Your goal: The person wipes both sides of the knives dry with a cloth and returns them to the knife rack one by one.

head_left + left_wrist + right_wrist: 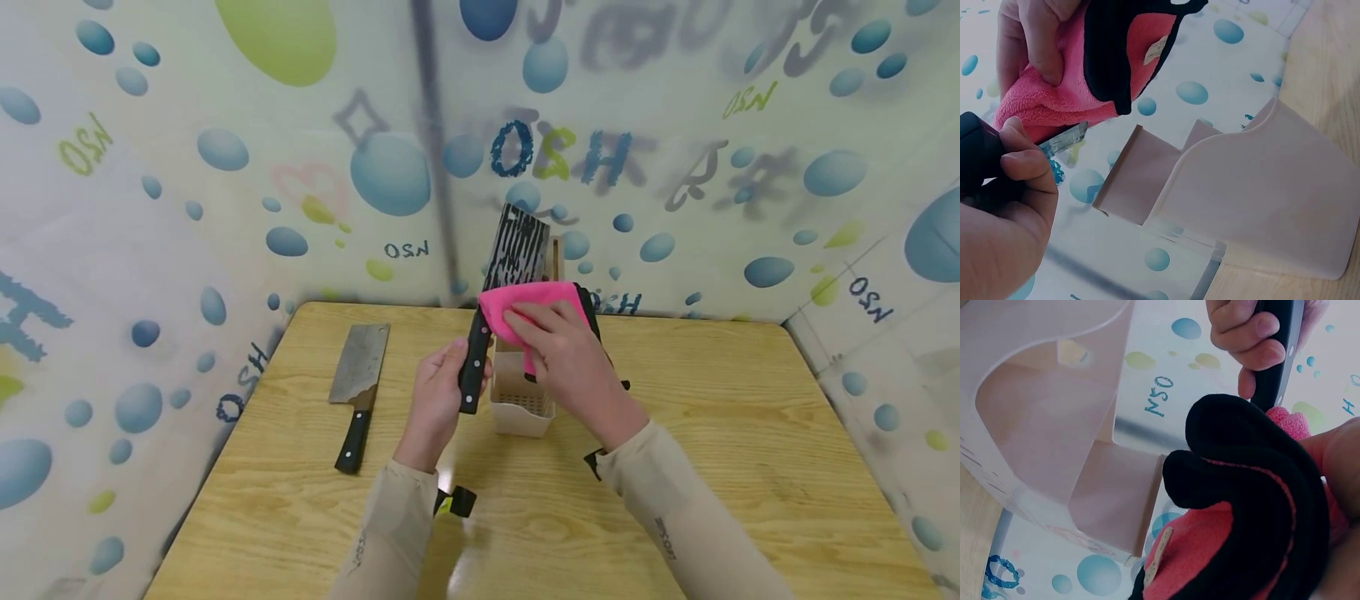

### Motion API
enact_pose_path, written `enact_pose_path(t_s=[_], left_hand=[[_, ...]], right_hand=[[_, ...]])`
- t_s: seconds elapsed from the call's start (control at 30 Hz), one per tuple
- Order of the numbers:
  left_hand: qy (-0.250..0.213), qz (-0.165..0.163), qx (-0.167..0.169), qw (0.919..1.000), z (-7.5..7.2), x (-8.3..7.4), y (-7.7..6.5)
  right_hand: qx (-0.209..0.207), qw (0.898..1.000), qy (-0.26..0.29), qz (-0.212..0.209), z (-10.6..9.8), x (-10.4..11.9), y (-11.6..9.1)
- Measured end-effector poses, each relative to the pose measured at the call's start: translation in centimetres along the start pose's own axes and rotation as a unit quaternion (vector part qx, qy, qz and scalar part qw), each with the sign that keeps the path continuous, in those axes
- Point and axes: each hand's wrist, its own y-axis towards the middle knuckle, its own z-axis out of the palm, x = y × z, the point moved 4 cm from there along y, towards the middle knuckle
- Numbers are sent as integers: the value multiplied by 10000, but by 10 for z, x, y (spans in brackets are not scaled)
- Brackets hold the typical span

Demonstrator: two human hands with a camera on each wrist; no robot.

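Note:
My left hand [435, 392] grips the black riveted handle of a kitchen knife [517, 250], its wide blade pointing up and away with dark wavy streaks across it. In my right hand [570, 358] is a pink cloth [536, 296] with black trim, pinched over the lower blade just above the handle. The left wrist view shows a short stretch of blade [1066, 140] below the folded cloth [1054, 103]. Seen from the right wrist, the black edging of the cloth [1254, 487] hangs in front, and the left fingers wrap the handle [1279, 353].
A pale knife holder [522, 422] with a slotted inside stands behind and below the hands. To the left, a cleaver [362, 367] with a black handle lies flat on the wooden table [712, 467]. A patterned wall covering [660, 192] rises at the table's back edge.

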Motion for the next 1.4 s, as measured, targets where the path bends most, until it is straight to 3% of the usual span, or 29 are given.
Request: enact_pose_path(t_s=[0.33,0.83,1.17,1.4], left_hand=[[-73,11,-193,9998,-1,-1,3],[-69,34,-340,9994,-4,-2,4],[-26,-96,-206,9997,-3,1,2],[271,-142,-44,9995,-3,3,0]], right_hand=[[20,9992,-55,-395,1,14,-4],[74,9927,-664,-1007,0,25,-6],[285,9934,-792,-776,0,17,-5],[384,9938,-831,-635,-2,10,-1]])
